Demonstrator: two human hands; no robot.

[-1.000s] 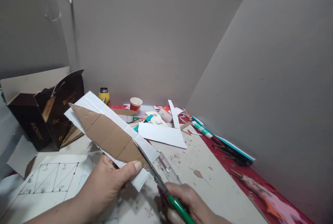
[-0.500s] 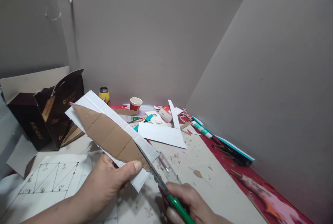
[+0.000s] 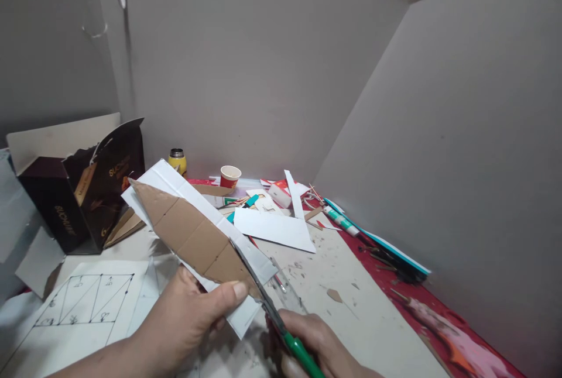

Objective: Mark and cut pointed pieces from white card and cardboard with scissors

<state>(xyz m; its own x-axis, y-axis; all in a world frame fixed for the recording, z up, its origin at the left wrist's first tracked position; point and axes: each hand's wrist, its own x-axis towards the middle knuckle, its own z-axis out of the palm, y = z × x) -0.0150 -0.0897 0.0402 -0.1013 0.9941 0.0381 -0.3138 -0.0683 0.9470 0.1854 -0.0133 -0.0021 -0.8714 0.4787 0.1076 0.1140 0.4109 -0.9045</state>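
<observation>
Cutting along the edge of a pointed brown cardboard template point(image 3: 191, 236), the scissors point(image 3: 263, 296) have their blades partway into the white card sheet point(image 3: 252, 261) that lies under it. The right hand point(image 3: 322, 351) is closed around the green handles at the bottom edge of the view. The left hand point(image 3: 187, 322) pinches template and sheet together, lifted off the tabletop point(image 3: 351, 313), with the thumb pressed on the template's near tip. That thumb sits just beside the blades, so a hurried snip could nick it. The two layers are held only at this near end; if the pinch slackens, I judge the template could slide and the cut would stray from its outline. The far end hangs unsupported and could flex under the blades, tearing the white card.
</observation>
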